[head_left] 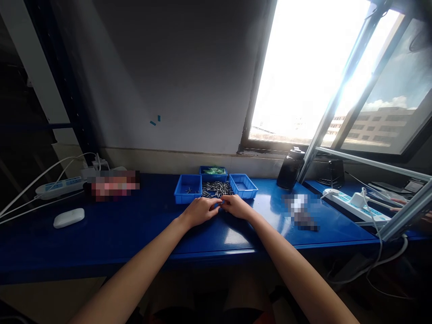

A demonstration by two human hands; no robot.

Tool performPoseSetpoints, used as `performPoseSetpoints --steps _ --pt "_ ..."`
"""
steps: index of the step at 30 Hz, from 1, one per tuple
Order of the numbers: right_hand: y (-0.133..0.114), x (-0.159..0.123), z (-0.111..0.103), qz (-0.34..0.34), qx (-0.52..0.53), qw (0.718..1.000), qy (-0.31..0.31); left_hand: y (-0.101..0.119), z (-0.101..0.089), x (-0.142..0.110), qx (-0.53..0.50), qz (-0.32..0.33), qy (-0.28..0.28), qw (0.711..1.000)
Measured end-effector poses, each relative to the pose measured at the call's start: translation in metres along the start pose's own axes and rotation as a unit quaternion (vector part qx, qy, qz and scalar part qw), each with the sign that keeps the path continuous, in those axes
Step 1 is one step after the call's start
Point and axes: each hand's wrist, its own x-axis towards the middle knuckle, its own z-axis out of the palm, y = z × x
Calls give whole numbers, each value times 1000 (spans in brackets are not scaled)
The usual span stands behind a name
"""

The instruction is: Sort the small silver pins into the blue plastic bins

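My left hand and my right hand meet just in front of a pile of small dark metal pins or screws. Their fingertips are drawn together in a pinch, almost touching each other; whatever sits between them is too small to make out. Beside the pile on the left stands a blue plastic bin with a few thin pieces inside. Another blue bin stands to the right, its contents hard to see. Behind the pile, a third blue bin holds green, crinkled material.
All this rests on a blue tabletop. To the left are a white oval case and a power strip with cables. On the right stand a black bottle, a metal frame post and another power strip.
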Motion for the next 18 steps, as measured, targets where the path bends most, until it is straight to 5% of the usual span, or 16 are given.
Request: performPoseSetpoints --steps 7,18 --pt "3 1 1 8 -15 1000 3 1 -1 0 29 -6 -5 1000" --pt "-1 1 -4 12 -38 998 55 -6 1 3 95 -114 -19 989"
